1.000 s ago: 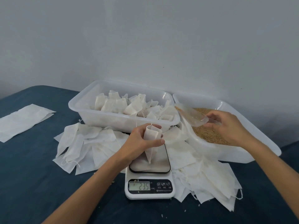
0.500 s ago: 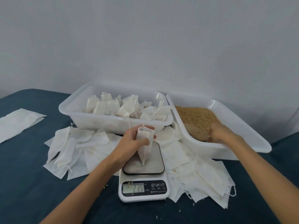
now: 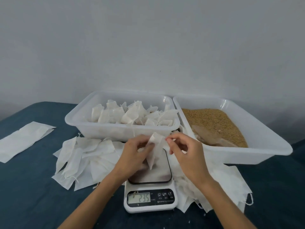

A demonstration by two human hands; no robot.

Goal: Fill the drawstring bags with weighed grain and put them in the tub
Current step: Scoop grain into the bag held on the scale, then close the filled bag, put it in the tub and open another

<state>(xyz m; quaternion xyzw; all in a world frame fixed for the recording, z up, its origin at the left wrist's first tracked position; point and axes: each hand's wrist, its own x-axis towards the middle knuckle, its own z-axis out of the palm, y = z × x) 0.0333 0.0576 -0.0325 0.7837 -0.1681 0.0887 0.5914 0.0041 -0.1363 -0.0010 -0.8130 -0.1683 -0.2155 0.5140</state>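
My left hand (image 3: 134, 157) holds a small white drawstring bag (image 3: 155, 150) upright, its tip just over the platform of the kitchen scale (image 3: 162, 176). The scale's display (image 3: 139, 198) reads 235. My right hand (image 3: 184, 152) is at the bag's top right edge, thumb and forefinger pinched there. Behind the hands, the left clear tub (image 3: 74, 120) holds several filled bags (image 3: 130, 115). The right tub (image 3: 267, 152) holds brown grain (image 3: 216, 121), with a clear scoop (image 3: 212, 138) lying in it.
Empty white bags lie in heaps left of the scale (image 3: 85, 157) and right of it (image 3: 229, 184), on a dark blue cloth (image 3: 33, 195). A flat white sheet (image 3: 21, 140) lies at the far left. A grey wall stands close behind the tubs.
My right hand dipped the scoop into the grain tub, left it there and came across to the bag's top. My left hand kept the bag over the scale.
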